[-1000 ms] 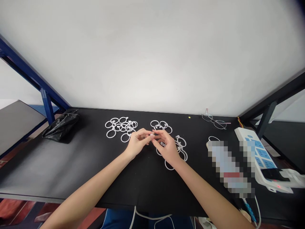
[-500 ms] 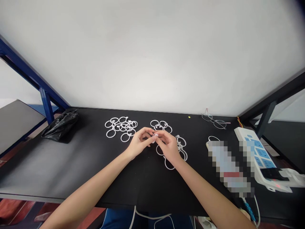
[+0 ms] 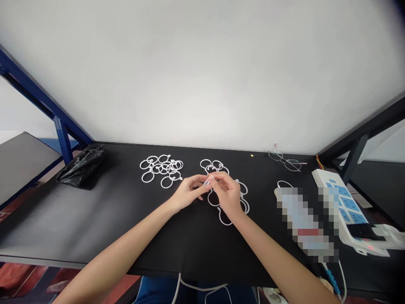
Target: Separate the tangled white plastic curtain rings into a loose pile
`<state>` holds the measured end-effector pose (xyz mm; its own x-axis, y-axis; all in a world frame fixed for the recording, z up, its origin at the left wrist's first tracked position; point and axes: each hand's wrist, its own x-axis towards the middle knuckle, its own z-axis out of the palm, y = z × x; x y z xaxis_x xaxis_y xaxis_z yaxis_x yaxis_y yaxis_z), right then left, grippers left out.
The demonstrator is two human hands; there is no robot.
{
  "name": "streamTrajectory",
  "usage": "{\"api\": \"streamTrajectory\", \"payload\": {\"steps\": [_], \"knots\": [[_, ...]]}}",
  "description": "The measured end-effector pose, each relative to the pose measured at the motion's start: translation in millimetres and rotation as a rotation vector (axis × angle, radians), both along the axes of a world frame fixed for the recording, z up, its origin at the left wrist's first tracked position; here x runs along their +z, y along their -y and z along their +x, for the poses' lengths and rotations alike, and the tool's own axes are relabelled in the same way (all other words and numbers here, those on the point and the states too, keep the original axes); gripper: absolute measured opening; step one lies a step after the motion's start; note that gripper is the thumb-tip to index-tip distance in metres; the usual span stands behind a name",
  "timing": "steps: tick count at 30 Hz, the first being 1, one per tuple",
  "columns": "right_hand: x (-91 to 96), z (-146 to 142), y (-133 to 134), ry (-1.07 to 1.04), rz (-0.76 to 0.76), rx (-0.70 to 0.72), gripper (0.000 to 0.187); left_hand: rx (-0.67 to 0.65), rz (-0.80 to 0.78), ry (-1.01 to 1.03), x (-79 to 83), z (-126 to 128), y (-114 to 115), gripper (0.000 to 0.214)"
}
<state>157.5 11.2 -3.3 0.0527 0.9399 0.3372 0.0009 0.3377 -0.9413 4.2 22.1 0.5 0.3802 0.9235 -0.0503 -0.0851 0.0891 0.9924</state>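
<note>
Over the middle of the black tabletop, my left hand (image 3: 187, 194) and my right hand (image 3: 228, 195) meet, fingers closed around one white plastic ring (image 3: 207, 182). Only a small part of it shows; fingers cover the rest. It looks like the curtain rings with small eyelets lying around. A pile of these white rings (image 3: 164, 169) lies beyond my left hand. Behind my right hand rests a smaller group of white rings (image 3: 218, 164). More white rings (image 3: 244, 206) lie beside and partly under my right wrist.
A black plastic bag (image 3: 80, 166) lies at the far left. To the right are eyeglasses (image 3: 292, 165), a blurred-out phone (image 3: 303, 223) with a cable, and a white power strip (image 3: 344, 207) with plugs. A white wall rises behind the table (image 3: 126, 236).
My fingers have shifted on the ring, turning it and bringing more of its length into view. The right hand has moved slightly right; the piles have not moved.
</note>
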Motion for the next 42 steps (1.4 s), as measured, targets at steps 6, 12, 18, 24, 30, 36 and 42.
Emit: {"api": "streamTrajectory", "payload": {"steps": [6, 12, 18, 24, 30, 36, 42], "knots": [[-2.6, 2, -2, 0.064, 0.015, -0.018, 0.018, 0.096, -0.052, -0.015, 1.2, 0, -2, 0.036], [-4.4, 3, 3, 0.219, 0.000, 0.042, 0.022, 0.100, -0.116, 0.047, 3.6, -1, -2, 0.039], [-3.9, 0, 8, 0.264, 0.006, 0.107, 0.034, -0.038, -0.102, 0.037, -1.0, -1, 0, 0.042], [-12.1, 0, 8, 0.323, -0.010, 0.097, 0.034, -0.076, -0.114, 0.072, -1.7, 1, 0, 0.040], [-13.0, 0, 9, 0.355, 0.003, 0.101, 0.032, -0.142, -0.105, 0.085, 3.2, 0, 1, 0.039], [-10.8, 0, 9, 0.358, -0.012, 0.095, 0.032, -0.162, -0.089, 0.090, 3.9, -1, 2, 0.040], [-11.4, 0, 9, 0.360, -0.027, 0.097, 0.032, -0.133, -0.061, 0.080, 3.2, -1, 2, 0.039]]}}
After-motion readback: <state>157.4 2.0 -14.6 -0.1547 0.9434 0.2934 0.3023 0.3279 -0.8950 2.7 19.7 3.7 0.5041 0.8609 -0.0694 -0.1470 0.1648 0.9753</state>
